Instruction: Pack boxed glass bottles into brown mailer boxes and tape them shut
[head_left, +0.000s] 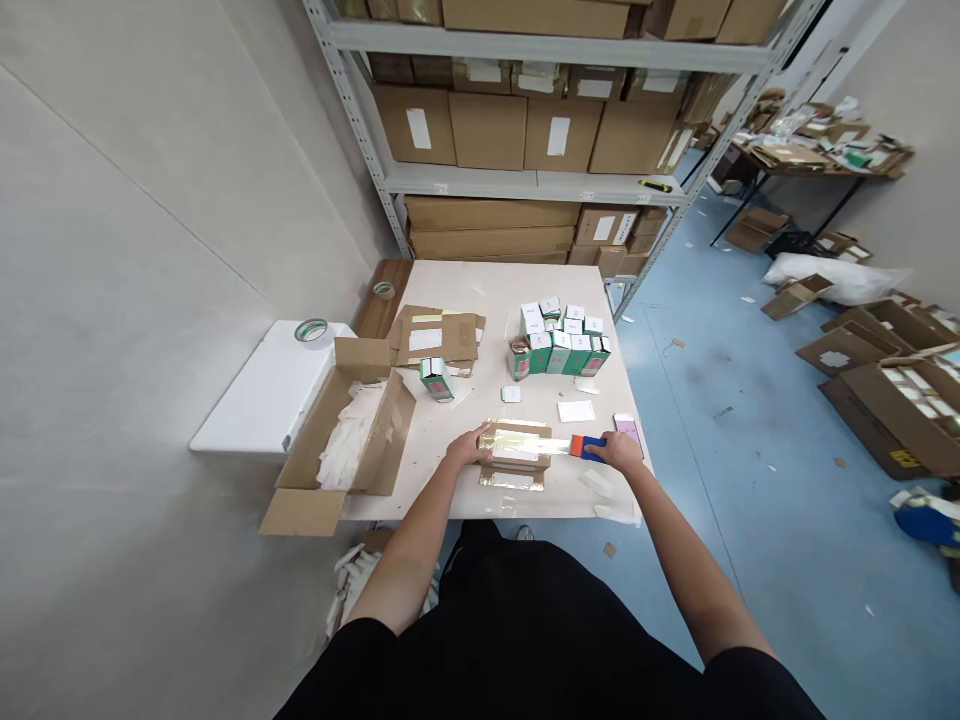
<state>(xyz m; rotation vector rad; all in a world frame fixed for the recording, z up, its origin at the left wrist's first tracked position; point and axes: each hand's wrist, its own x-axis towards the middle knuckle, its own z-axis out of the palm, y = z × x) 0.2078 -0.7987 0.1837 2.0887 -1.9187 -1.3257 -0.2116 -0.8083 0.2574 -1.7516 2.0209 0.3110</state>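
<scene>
A small cardboard box [517, 463] with shiny clear tape on it lies near the front edge of the table. My left hand [468, 446] grips its left end, fingers on the upper edge. In my right hand [619, 451] is a blue and orange tape dispenser [589, 447], held just right of the box. A strip of clear tape [556, 446] stretches from the box top to the dispenser. Beside my right hand lies a phone [628, 428] with a lit screen. A white label [576, 411] lies flat behind the dispenser.
Green and white cartons [561, 350] stand grouped at the back right. One more carton [436, 380] is beside flattened cardboard [439, 338]. An open cardboard box [386, 440] with white packing material stands at left. Behind the table [495, 285] rises a shelf rack [525, 183].
</scene>
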